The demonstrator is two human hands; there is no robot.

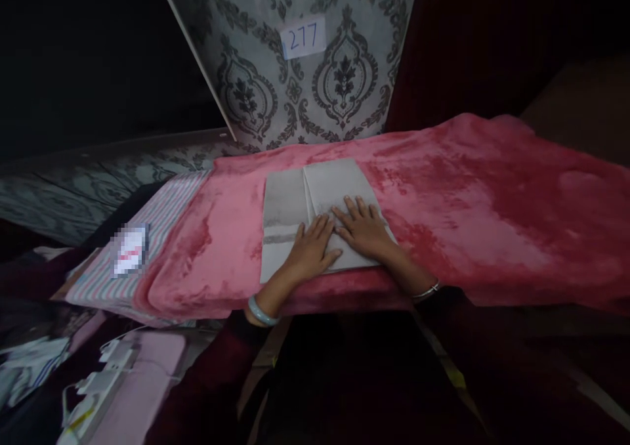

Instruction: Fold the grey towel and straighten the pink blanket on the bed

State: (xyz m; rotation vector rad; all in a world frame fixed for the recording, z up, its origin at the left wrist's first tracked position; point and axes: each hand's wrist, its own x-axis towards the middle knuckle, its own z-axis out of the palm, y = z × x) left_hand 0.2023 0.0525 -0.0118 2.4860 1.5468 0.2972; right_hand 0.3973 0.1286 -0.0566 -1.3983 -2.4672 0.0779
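A folded grey-and-white cloth (285, 199) lies flat on a pink and red plush blanket (472, 202). A fold edge runs down its middle, and a darker grey band crosses its left part. My left hand (312, 248) rests palm down on the near middle of the cloth, fingers stretched out. To its right, my right hand (363, 228) lies flat on the cloth with its fingers spread. The fingertips of the two hands are close together near the fold. Neither hand grasps anything.
A striped cloth (172, 199) bearing a blurred white packet (130, 251) lies at the left. Below it, a white power strip (105, 379) with cords sits on a pink surface. A large dark screen (98, 58) stands at back left, beside a patterned wall (295, 90) with a numbered paper (304, 37).
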